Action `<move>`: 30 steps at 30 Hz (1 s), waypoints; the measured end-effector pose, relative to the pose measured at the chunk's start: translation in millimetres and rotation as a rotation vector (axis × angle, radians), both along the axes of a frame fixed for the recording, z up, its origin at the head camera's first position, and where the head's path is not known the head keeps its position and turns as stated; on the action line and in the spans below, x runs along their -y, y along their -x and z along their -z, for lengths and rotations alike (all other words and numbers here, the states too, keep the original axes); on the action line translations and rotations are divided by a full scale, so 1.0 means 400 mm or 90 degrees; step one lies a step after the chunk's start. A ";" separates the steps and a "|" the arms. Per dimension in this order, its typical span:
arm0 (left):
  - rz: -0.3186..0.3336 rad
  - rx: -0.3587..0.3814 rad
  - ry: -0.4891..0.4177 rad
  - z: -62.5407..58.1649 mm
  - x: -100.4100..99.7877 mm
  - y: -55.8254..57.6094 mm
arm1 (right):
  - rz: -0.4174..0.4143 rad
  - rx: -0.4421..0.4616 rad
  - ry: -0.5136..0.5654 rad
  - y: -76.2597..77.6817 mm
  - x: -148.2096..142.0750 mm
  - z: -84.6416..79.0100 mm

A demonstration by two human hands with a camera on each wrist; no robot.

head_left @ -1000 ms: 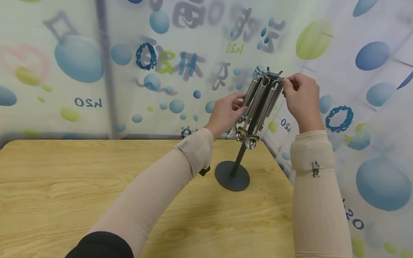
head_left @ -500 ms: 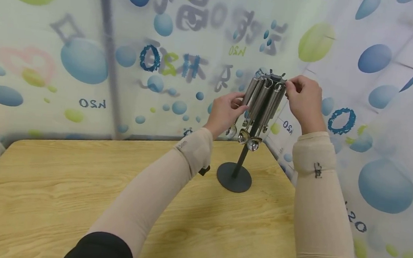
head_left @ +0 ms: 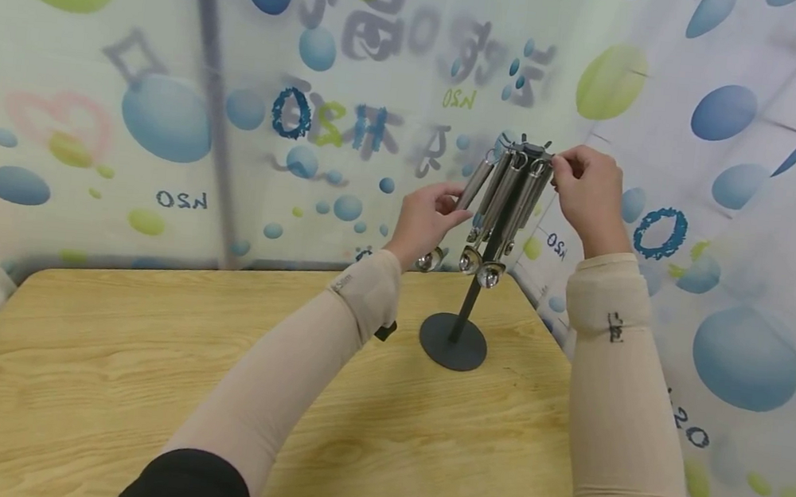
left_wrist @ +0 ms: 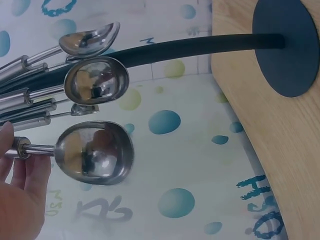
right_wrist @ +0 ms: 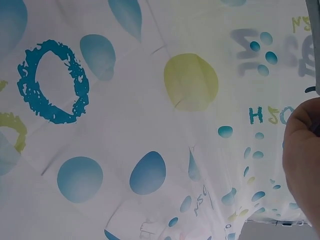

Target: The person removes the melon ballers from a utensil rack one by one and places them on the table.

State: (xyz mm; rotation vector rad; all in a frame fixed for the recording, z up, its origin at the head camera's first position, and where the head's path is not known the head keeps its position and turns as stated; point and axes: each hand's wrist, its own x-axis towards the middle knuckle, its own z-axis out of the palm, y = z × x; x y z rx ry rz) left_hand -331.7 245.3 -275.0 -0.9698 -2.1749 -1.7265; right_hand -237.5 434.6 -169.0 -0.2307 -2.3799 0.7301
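Note:
In the head view, a dark utensil stand (head_left: 453,342) with a round base and a hooked top bears several steel scoops (head_left: 490,275). My left hand (head_left: 424,223) holds the thick handle of a steel ice cream scoop (head_left: 474,184), fingers and thumb around it; its bowl hangs below the hand. That handle tilts, its ring end near the hooks; whether it touches a hook I cannot tell. The left wrist view shows the held scoop's bowl (left_wrist: 95,152) apart from the hanging scoops (left_wrist: 95,82). My right hand (head_left: 591,191) pinches the edge of the stand's top with curled fingers.
The stand is on a wooden table (head_left: 142,368) near its back right corner. Patterned curtain-like walls (head_left: 347,180) rise close behind the table and along its right side. The hanging scoops sit close together around the pole.
My left hand has drawn the ice cream scoop leftward, tilting it away from the other scoops. My right hand keeps its place at the stand's top. The view has shifted slightly.

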 end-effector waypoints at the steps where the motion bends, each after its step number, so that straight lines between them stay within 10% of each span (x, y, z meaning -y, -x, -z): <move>1: -0.001 0.004 0.000 0.003 0.002 0.001 | 0.001 0.001 0.001 0.000 0.000 -0.001; 30: 0.017 0.080 0.020 0.089 0.053 0.013 | -0.001 0.009 0.016 -0.003 0.004 0.000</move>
